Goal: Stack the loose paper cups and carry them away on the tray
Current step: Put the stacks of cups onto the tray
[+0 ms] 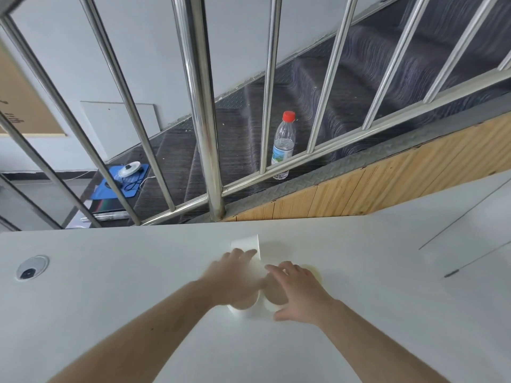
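Two white paper cups (250, 275) lie side by side on the white worktop (110, 286), mouths toward us, our left hand (235, 275) and right hand (300, 291) each curled over one.

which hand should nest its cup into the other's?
Probably left. The left hand grips a cup tilted on its side; the right hand rests over an upright cup.

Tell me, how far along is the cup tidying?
Early on. Nothing looks stacked: paper cups lie loose on their sides on the white table. In hand: the left hand and right hand each reach over a cup, grip unclear. Left: nesting them and carrying them off; no tray is in view.
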`<state>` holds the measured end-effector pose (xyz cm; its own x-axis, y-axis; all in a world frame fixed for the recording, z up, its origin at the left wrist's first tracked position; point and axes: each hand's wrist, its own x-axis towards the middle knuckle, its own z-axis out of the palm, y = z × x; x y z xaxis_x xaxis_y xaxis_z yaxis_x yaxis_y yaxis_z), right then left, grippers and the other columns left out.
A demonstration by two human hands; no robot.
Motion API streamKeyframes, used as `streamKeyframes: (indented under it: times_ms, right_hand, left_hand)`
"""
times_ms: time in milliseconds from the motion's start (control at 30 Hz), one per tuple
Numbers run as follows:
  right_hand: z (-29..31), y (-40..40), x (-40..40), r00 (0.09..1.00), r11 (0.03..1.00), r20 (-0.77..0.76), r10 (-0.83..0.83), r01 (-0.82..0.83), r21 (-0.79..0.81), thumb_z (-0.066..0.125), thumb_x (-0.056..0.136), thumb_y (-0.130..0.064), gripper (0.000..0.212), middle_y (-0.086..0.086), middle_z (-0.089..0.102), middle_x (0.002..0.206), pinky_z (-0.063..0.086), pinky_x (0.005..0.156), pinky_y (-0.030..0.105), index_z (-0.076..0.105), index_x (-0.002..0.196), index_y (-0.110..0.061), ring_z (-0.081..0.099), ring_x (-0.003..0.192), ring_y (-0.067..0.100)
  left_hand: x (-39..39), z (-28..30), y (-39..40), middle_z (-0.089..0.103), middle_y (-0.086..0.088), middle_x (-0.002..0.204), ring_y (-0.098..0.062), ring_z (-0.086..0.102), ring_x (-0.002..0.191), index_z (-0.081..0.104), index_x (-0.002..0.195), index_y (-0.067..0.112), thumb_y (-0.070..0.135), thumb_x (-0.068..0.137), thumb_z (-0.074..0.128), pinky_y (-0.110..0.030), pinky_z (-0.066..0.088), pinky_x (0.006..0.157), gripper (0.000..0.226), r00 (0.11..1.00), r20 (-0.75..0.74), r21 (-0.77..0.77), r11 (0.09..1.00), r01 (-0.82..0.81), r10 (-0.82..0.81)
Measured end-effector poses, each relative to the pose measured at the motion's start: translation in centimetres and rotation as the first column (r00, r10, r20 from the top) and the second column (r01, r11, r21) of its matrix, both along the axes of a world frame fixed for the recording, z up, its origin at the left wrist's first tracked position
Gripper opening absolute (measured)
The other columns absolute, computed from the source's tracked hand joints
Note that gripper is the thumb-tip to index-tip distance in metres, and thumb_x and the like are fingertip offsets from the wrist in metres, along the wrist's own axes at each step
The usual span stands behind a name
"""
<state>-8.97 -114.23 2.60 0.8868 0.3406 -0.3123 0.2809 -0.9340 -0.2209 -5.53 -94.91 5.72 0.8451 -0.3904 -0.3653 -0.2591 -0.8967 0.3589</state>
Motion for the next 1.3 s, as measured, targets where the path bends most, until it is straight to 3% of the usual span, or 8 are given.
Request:
streamKeyframes:
  times_ms: [133, 300, 467, 600, 700, 867, 1033, 1300]
  right_hand:
    - [1.7, -1.6, 0.2, 1.000, 0.998, 0.012, -0.020, 0.019, 0.053, 0.073, 0.066, -0.061, 0.104, -0.002, 0.025, 0.146, 0.022, 0.113, 0.031, 0.017, 0.149, -0.032, 0.028, 0.136, 0.018]
    - [2.8, -3.9, 0.5, 0.999, 0.999, 0.006, -0.035, 0.035, 0.024, 0.072, 0.066, -0.065, 0.107, 0.001, 0.021, 0.151, 0.018, 0.116, 0.034, 0.015, 0.151, -0.031, 0.021, 0.140, 0.019]
    - [2.1, -4.9, 0.7, 0.998, 0.998, -0.022, -0.051, 0.050, -0.030, 0.075, 0.073, -0.051, 0.102, 0.007, 0.016, 0.154, 0.021, 0.115, 0.035, 0.012, 0.151, -0.030, 0.016, 0.143, 0.023]
    - [1.2, -5.3, 1.1, 0.997, 0.996, -0.010, -0.082, 0.081, -0.042, 0.072, 0.078, -0.033, 0.092, 0.008, 0.016, 0.154, 0.031, 0.110, 0.036, 0.015, 0.150, -0.028, 0.019, 0.142, 0.027]
    - [0.5, -5.1, 1.3, 0.995, 0.995, -0.014, -0.097, 0.096, -0.029, 0.068, 0.080, -0.024, 0.087, 0.007, 0.015, 0.154, 0.037, 0.106, 0.037, 0.016, 0.150, -0.028, 0.019, 0.142, 0.027]
    - [-1.0, -4.7, 1.6, 0.990, 0.992, -0.061, -0.123, 0.124, 0.000, 0.063, 0.084, -0.017, 0.075, 0.003, 0.020, 0.150, 0.044, 0.098, 0.038, 0.024, 0.147, -0.027, 0.024, 0.138, 0.026]
    - [-1.4, -4.0, 1.4, 0.979, 0.980, -0.071, -0.191, 0.194, 0.039, 0.062, 0.084, -0.017, 0.068, 0.001, 0.030, 0.139, 0.048, 0.092, 0.033, 0.032, 0.145, -0.027, 0.034, 0.129, 0.023]
    - [2.4, -3.7, 1.5, 0.882, 0.885, 0.155, -0.444, 0.406, 0.227, 0.059, 0.083, -0.030, 0.073, -0.001, 0.030, 0.139, 0.050, 0.089, 0.034, 0.026, 0.148, -0.033, 0.032, 0.130, 0.020]
  left_hand:
    - [3.7, 0.2, -0.5, 0.039, 0.001, 0.144, -0.021, 0.037, 0.132, 0.036, 0.142, 0.028, 0.045, 0.098, 0.039, -0.038, 0.036, 0.106, 0.048, 0.991, 0.074, -0.124, 0.987, -0.102, 0.112]
    - [6.8, -1.6, -2.5, 0.029, -0.003, 0.149, -0.025, 0.034, 0.135, 0.024, 0.148, 0.026, 0.035, 0.087, 0.060, -0.040, 0.038, 0.105, 0.072, 0.996, 0.087, 0.076, 0.997, -0.019, 0.012]
    - [8.0, -4.3, -3.5, 0.025, -0.003, 0.153, -0.025, 0.030, 0.139, 0.019, 0.149, 0.027, 0.035, 0.081, 0.070, -0.043, 0.034, 0.109, 0.086, 0.996, 0.024, 0.214, 0.974, 0.076, -0.083]
    - [8.6, -5.7, -4.0, 0.035, -0.001, 0.145, -0.023, 0.039, 0.132, 0.026, 0.145, 0.029, 0.029, 0.083, 0.067, -0.042, 0.036, 0.105, 0.074, 0.991, 0.078, 0.260, 0.962, 0.084, -0.107]
    - [8.5, -5.7, -3.7, 0.041, -0.001, 0.137, -0.022, 0.045, 0.123, 0.033, 0.139, 0.028, 0.032, 0.083, 0.065, -0.038, 0.042, 0.097, 0.065, 0.991, 0.131, 0.177, 0.984, 0.003, -0.027]
    - [8.1, -2.7, -2.1, 0.036, -0.003, 0.134, -0.026, 0.050, 0.115, 0.026, 0.144, 0.027, 0.036, 0.070, 0.078, -0.039, 0.050, 0.091, 0.090, 0.974, 0.091, -0.164, 0.967, -0.193, 0.210]
    - [6.3, 1.7, -0.7, 0.043, 0.012, 0.121, -0.015, 0.051, 0.104, 0.047, 0.128, 0.031, 0.050, 0.068, 0.079, -0.033, 0.047, 0.090, 0.070, 0.951, 0.095, -0.385, 0.892, -0.237, 0.294]
    - [0.7, 4.0, 1.8, 0.042, 0.021, 0.121, -0.003, 0.045, 0.108, 0.037, 0.139, 0.035, 0.053, 0.075, 0.073, -0.021, 0.035, 0.092, 0.075, 0.984, 0.165, -0.405, 0.914, 0.003, 0.070]
